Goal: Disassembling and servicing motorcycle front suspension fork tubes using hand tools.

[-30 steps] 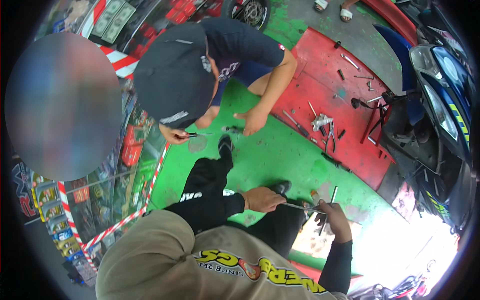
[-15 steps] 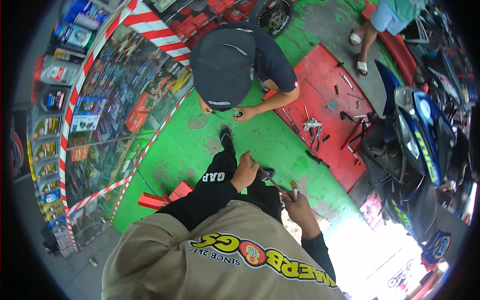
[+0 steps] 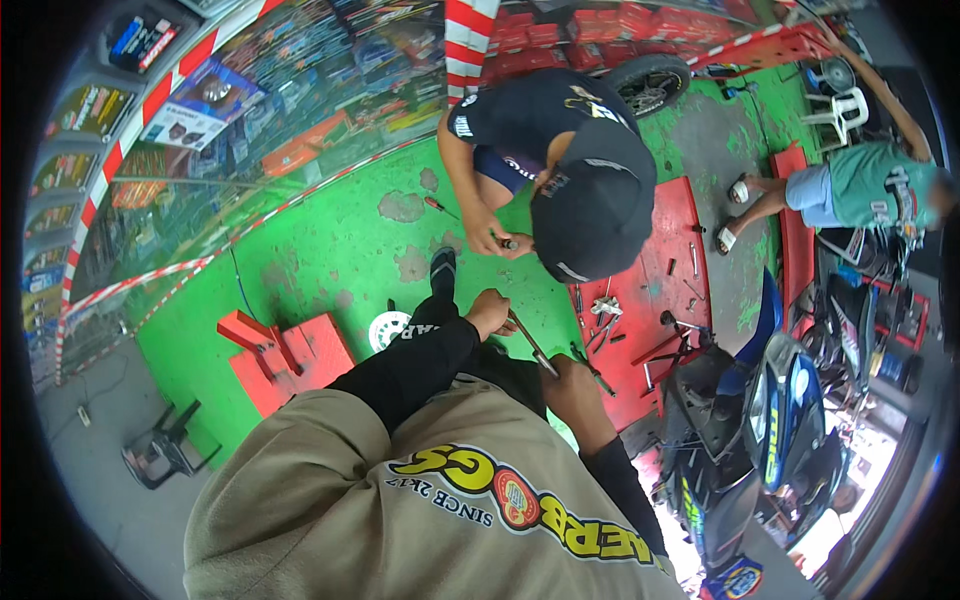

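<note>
Between left fingers [image 3: 497, 318] and right fingers [image 3: 566, 376], metal rod [image 3: 530, 340], gripped, slanting

The site was a motorcycle repair workshop combined with a parts shop. I identified the service area by the blue-and-black motorcycle [image 3: 745, 425] at the right, the hand tools [image 3: 605, 328] scattered on a red platform [image 3: 682, 217], and a tyred wheel [image 3: 650, 88]. The green floor [image 3: 325, 240] was worn to grey patches. The retail area comprised a glass display case [image 3: 300, 125] filled with packaged goods, red-and-white striped edging [image 3: 470, 45], a row of plastic bottles [image 3: 60, 175] and red boxes [image 3: 585, 28].
</note>
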A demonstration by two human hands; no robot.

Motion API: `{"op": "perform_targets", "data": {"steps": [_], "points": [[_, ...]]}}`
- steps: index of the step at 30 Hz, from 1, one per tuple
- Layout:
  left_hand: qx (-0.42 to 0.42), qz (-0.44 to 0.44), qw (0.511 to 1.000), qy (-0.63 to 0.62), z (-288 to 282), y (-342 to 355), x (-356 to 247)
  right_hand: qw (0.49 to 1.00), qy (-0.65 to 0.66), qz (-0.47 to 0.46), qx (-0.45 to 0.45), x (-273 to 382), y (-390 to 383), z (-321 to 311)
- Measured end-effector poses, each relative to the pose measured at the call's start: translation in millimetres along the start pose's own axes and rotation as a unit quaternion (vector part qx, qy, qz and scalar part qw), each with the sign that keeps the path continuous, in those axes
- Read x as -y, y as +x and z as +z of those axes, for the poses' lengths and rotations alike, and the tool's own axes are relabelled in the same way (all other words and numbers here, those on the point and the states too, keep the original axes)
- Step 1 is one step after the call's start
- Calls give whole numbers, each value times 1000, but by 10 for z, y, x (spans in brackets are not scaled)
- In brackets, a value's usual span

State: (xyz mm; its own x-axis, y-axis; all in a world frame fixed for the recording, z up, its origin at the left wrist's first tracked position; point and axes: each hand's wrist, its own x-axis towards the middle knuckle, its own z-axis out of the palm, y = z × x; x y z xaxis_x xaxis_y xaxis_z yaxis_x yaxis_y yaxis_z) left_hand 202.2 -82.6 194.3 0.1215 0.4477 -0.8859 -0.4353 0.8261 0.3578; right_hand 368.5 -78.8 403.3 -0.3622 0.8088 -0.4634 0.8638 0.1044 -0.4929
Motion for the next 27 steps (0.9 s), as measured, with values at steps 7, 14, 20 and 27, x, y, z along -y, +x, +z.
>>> {"op": "perform_targets", "data": {"steps": [7, 14, 20, 27], "points": [[-18, 36, 999, -7, 189, 59, -164, 993, -106, -30, 40, 114, 363, 9], [-129, 97, 987, 20, 348, 295, -40, 989, -105, -82, 60, -245, 601, 71], [-189, 164, 959, 135, 405, 545, 234, 983, -144, -55, 101, -215, 690, 126], [-145, 303, 835, 436, 314, 829, 803, 990, -102, 8, 94, -192, 586, 211]]}}
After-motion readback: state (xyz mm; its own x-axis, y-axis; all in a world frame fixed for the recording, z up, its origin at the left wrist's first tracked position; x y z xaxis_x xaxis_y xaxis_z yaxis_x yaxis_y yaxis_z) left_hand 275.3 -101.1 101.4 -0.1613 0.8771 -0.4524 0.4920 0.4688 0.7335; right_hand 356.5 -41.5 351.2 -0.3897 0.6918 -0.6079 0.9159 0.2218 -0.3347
